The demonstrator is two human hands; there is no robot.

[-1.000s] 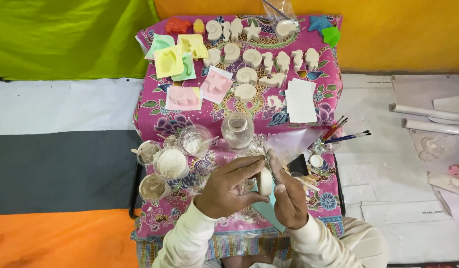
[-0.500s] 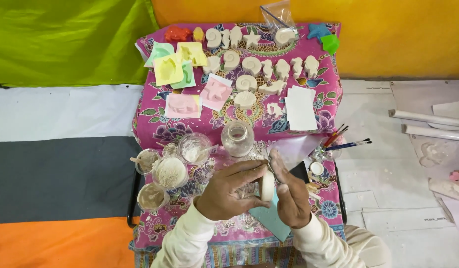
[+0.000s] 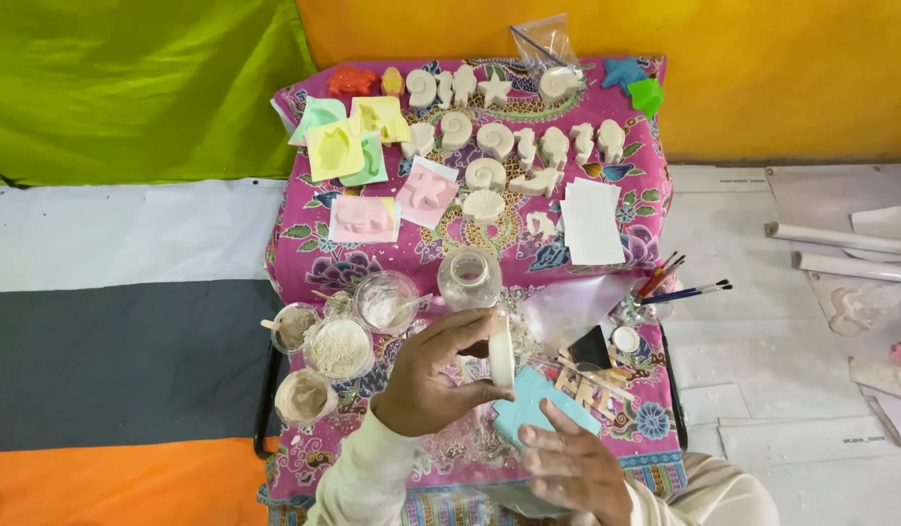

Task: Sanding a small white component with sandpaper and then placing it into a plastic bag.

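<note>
Pink flowery cloth [image 3: 304,244] covers the low table. Near the bottom middle, the left hand [image 3: 433,375] grips a white plaster disc [image 3: 501,353] on its edge. Just below, the right hand [image 3: 572,469] lies flat and loose by a light blue mould [image 3: 530,404].

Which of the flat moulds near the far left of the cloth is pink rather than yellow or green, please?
The pink mould lying nearest the cups; a second pink one sits just right of it, while the yellow and green ones lie farther back.

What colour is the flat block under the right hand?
Light blue block, seen in the head view, just above the right hand.
</note>
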